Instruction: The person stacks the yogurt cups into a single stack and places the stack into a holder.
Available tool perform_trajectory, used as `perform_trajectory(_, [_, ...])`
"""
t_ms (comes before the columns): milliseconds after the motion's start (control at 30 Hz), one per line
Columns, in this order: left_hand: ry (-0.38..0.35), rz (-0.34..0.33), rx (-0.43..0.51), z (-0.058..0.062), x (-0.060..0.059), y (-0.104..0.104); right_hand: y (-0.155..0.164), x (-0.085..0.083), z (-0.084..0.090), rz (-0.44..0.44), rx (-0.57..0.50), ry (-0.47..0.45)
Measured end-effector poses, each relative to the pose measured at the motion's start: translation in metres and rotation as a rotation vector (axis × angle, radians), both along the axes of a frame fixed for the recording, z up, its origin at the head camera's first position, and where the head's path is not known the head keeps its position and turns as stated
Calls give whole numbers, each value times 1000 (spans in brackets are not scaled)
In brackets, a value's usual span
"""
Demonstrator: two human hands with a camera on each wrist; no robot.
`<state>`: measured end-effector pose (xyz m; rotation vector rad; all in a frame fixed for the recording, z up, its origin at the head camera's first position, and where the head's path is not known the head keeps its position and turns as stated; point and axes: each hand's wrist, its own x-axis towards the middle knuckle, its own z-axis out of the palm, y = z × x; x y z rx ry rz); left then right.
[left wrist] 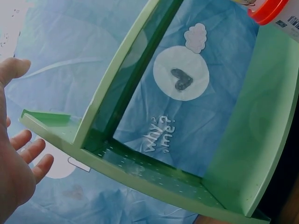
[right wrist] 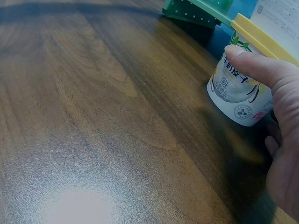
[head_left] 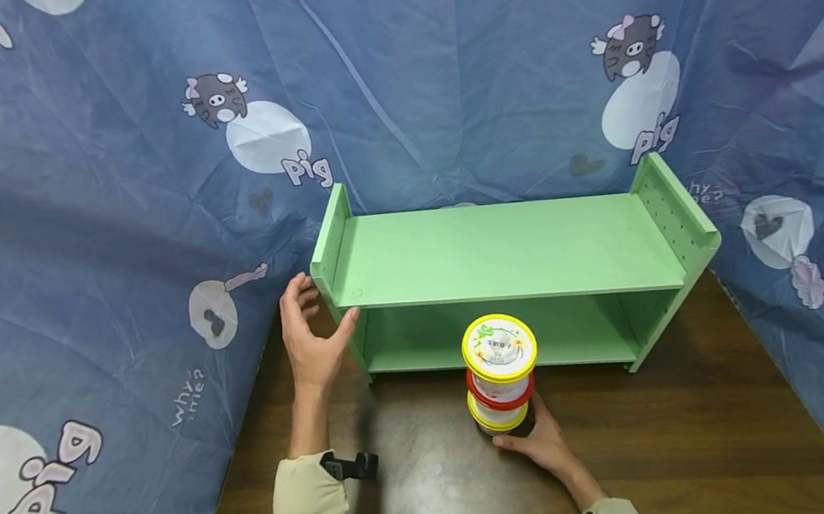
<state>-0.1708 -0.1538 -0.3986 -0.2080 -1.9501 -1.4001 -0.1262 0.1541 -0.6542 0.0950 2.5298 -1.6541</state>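
Three yogurt cups stand stacked in front of the green shelf [head_left: 502, 252]. On top is a yellow-lidded cup [head_left: 500, 350], below it a red-lidded cup [head_left: 501, 401], and lowest another yellow-lidded cup [head_left: 498, 420]. My right hand [head_left: 547, 442] grips the lowest cup from the right, thumb across its printed side [right wrist: 233, 88] in the right wrist view. My left hand [head_left: 316, 352] is beside the shelf's left end panel, its fingers spread and holding nothing. The left wrist view shows that hand [left wrist: 16, 163] at the left edge, near the shelf's side.
The shelf has two levels and raised end panels, the right one [head_left: 673, 196] dotted with small holes. It stands on a brown wooden table [head_left: 701, 427]. Blue cloth [head_left: 438, 78] printed with pigs hangs behind and along both sides.
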Motion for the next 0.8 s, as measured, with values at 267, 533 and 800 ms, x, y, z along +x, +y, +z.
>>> perform_trajectory(267, [-34, -14, -16, 2, -8, 0, -1, -1, 0, 0, 1, 3])
perform_trajectory(533, [-71, -29, -48, 3, -15, 0, -1, 0, 1, 3, -3, -9])
perform_trajectory(800, [-76, -6, -88, -26, -39, -12, -1, -1, 1, 6, 12, -15])
